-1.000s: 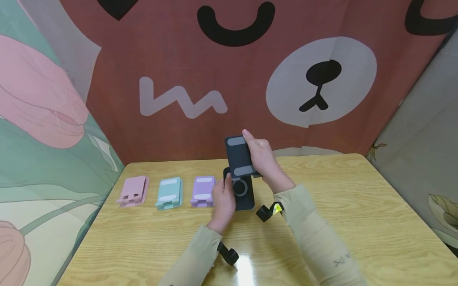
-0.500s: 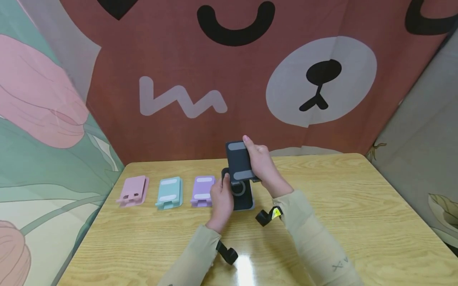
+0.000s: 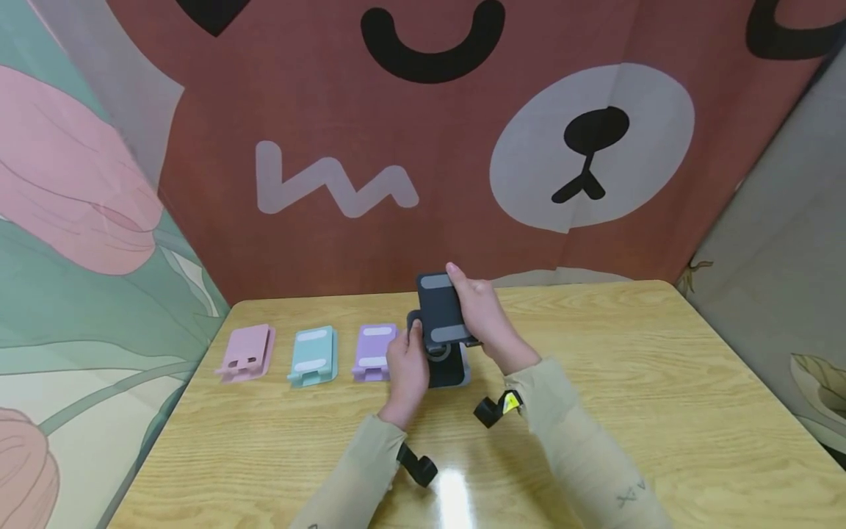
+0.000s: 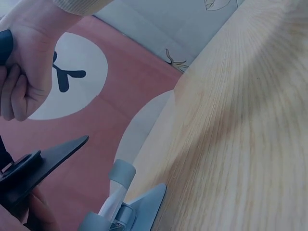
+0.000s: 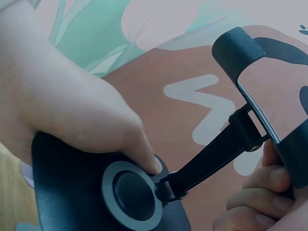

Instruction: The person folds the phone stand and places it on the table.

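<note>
Both hands hold a black folding phone stand (image 3: 439, 308) above the table. My left hand (image 3: 407, 371) grips its flat base (image 5: 62, 187), with the thumb lying near the hinge beside a grey ring. My right hand (image 3: 487, 316) grips the upper plate by its right side, fingers curled behind it. Two grey pads cross the plate's face. In the right wrist view a straight arm (image 5: 211, 156) joins plate and base, raised at an angle. Below the black stand a grey-blue phone stand (image 4: 147, 209) rests on the table, mostly hidden in the head view.
On the left of the wooden table (image 3: 595, 411), a pink phone stand (image 3: 247, 353), a teal one (image 3: 313, 356) and a purple one (image 3: 374, 353) stand in a row. The purple one is close beside my left hand. A bear-print curtain (image 3: 330, 250) hangs behind the table.
My right hand has lowered the upper plate, so it covers more of the base. My left hand has shifted only slightly left, still gripping the base. The stands on the table have not moved.
</note>
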`<state>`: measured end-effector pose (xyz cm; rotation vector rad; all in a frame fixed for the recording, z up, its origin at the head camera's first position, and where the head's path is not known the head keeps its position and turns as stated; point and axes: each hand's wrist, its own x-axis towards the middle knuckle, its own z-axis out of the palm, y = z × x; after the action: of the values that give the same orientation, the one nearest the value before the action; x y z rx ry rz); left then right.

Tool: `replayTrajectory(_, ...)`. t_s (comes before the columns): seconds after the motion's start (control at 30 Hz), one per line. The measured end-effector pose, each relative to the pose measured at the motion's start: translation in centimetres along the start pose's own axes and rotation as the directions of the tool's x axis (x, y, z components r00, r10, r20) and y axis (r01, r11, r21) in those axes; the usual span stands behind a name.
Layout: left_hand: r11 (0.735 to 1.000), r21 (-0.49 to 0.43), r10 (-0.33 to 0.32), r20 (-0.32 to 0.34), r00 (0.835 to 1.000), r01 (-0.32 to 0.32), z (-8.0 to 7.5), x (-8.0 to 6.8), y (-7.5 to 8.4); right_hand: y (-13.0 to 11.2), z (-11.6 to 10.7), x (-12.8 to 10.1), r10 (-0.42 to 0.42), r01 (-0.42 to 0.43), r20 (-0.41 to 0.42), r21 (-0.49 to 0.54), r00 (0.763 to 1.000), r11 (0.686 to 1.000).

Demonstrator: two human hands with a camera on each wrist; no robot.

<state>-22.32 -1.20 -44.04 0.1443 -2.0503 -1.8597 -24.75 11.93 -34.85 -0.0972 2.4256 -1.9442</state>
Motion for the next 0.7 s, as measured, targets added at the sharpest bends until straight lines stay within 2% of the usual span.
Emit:
replayTrajectory(0.5,0.998,-0.053,-0.037,-0.009,0.999,0.036,-0.2,0.0,-0.1,1.6,0.8,-0.5,0.058,-0.058,0.009,-0.038,0.998,0.998)
replayTrajectory(0.7,0.996,-0.065,-0.054,-0.021,0.998,0.053,-0.1,0.0,0.1,2.4,1.0,-0.6,0.038,-0.038,-0.004,-0.041,0.999,0.998)
